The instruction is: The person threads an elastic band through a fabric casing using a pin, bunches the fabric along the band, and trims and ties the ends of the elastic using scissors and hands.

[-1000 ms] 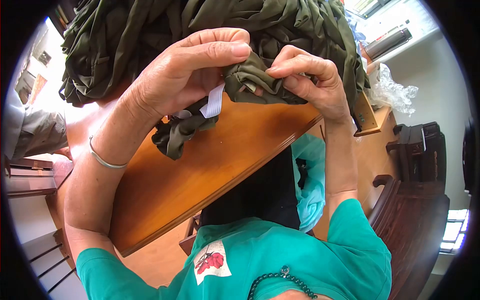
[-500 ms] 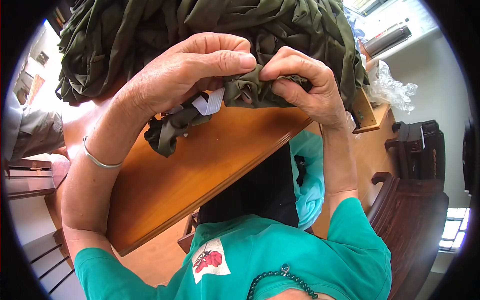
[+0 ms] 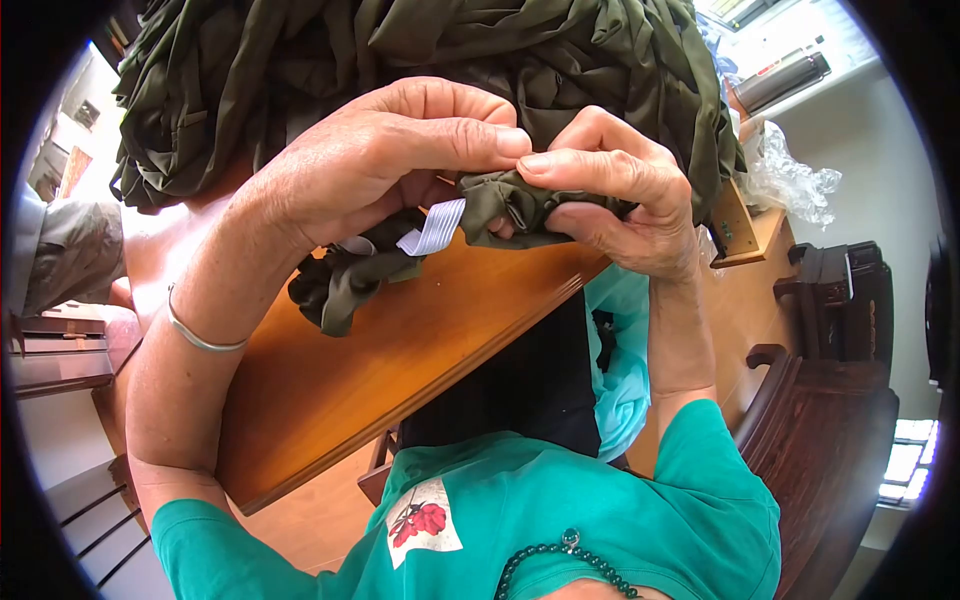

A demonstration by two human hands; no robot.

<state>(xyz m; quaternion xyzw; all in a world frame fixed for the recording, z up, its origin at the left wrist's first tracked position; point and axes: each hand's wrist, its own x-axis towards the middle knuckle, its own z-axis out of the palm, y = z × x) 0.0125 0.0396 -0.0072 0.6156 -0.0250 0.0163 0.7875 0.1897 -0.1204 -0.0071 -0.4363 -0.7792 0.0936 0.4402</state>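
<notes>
Both hands work at a gathered strip of olive-green fabric (image 3: 487,208) just above the table edge. My left hand (image 3: 385,150) is closed on it, thumb and forefinger pinched at its upper edge; the other fingers curl behind. A loop of white elastic band (image 3: 437,230) sticks out of the strip below that hand, and a bunched fabric end (image 3: 345,285) hangs lower left. My right hand (image 3: 625,195) grips the strip between thumb and bent forefinger. The fingertips of the two hands almost meet. Part of the fabric is hidden inside the hands.
A large heap of olive-green fabric (image 3: 430,45) covers the far side of the wooden table (image 3: 400,365). A light-blue plastic bag (image 3: 622,400) hangs at the near edge. Clear plastic wrap (image 3: 795,180) and a dark wooden chair (image 3: 825,450) are at right. Another person's grey-clothed limb (image 3: 75,255) shows at left.
Both hands have come slightly lower with the strip. My right forefinger has straightened along the fabric, and the fingertips are nearer each other.
</notes>
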